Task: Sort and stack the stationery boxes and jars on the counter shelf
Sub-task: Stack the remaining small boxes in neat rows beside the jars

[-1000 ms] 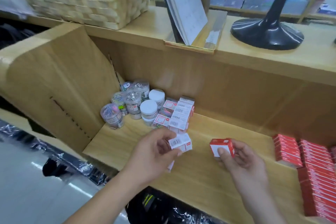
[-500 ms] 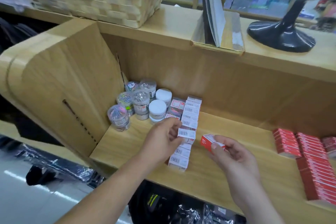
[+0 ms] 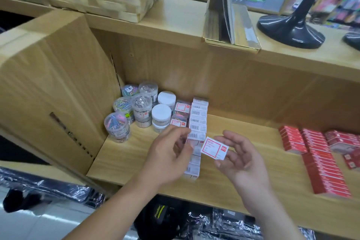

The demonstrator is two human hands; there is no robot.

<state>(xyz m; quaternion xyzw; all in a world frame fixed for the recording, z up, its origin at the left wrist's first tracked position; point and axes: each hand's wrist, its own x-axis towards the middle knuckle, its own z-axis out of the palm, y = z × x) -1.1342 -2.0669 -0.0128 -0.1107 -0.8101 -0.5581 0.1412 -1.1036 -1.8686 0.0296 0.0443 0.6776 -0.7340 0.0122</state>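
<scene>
A pale wooden shelf (image 3: 136,154) carries clear jars (image 3: 140,105) in its back left corner, a row of white boxes (image 3: 197,122) beside them and red boxes (image 3: 319,161) well to the right. The right hand (image 3: 241,160) pinches a red-bordered box (image 3: 214,148) in its fingers just beside the row. The left hand (image 3: 169,154) hovers over the row, fingers loosely curled, released.

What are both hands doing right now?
Left hand: fingers curled above the white box row; grip cannot be told.
Right hand: pinching a red-framed white box.
</scene>
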